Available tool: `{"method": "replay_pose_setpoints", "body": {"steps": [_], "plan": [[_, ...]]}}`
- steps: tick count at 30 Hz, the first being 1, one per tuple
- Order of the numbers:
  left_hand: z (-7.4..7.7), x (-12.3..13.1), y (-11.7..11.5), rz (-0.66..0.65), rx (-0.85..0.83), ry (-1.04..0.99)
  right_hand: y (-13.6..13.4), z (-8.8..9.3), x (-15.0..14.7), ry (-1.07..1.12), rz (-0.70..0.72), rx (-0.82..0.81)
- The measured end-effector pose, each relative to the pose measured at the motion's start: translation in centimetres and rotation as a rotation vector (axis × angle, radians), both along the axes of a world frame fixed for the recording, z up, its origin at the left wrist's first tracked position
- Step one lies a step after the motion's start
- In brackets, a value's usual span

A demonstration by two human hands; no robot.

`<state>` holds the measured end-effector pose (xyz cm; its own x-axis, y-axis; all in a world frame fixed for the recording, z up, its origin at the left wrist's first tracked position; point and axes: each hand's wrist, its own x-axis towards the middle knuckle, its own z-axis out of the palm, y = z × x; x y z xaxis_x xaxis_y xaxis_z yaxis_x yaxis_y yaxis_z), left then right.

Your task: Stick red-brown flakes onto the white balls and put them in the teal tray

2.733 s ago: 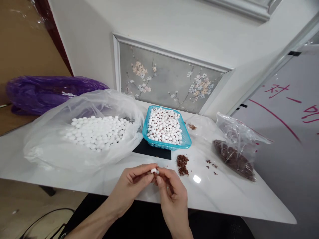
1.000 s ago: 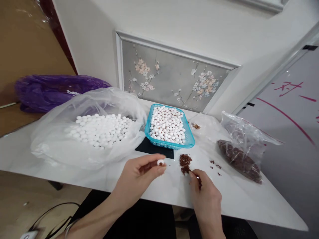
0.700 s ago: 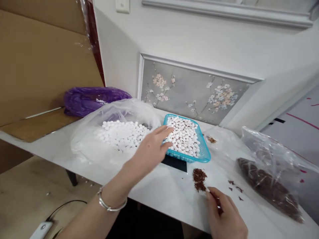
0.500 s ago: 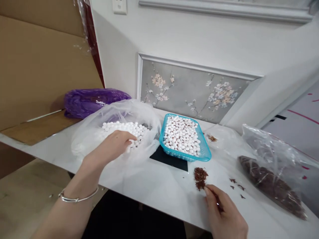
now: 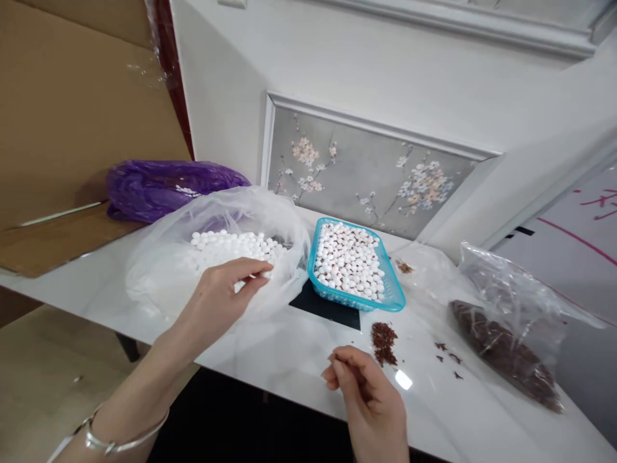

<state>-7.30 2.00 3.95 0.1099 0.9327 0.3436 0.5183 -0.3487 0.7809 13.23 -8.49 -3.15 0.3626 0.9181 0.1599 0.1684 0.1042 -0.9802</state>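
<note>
Bead [image 5: 267,274], white and rounded, its long axis too small to judge, pinched between thumb and fingers of the left hand [image 5: 216,299] at the translucent bag [image 5: 157,283]. Right hand [image 5: 371,399], fingertips pressed together, any content indiscernible, lies rightward of the bead, nearer the front edge of the counter [image 5: 294,360]; brown heap [image 5: 384,342] just beyond it.

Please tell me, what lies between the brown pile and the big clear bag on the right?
A few loose brown pieces lie between the brown pile and the clear bag, on the white tabletop, in the head view.
</note>
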Motion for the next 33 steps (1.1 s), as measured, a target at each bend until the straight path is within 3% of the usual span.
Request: {"method": "replay_pose_setpoints", "body": {"steps": [5, 7, 10, 16, 33], "plan": [[-1.6, 3.9, -4.1, -0.343, -0.651, -0.764, 0.0, 1.6, -1.1, 0.151, 0.058, 0.005], [-2.7, 5.1, -4.8, -0.412, -0.85, -0.961, -0.1, 2.2, -1.1, 0.178, 0.075, 0.027], [-4.5, 6.1, -4.8, -0.424, -1.006, -1.139, -0.1, 2.4, -0.9, 0.182, 0.105, 0.038], [-6.3, 6.7, -4.3, -0.451, -1.022, -1.206, 0.2, 1.5, -0.3, 0.126, 0.15, 0.06], [-6.4, 6.9, -4.7, -0.442, -0.956, -1.118, 0.9, 1.5, -1.1, 0.122, 0.195, 0.088]]}}
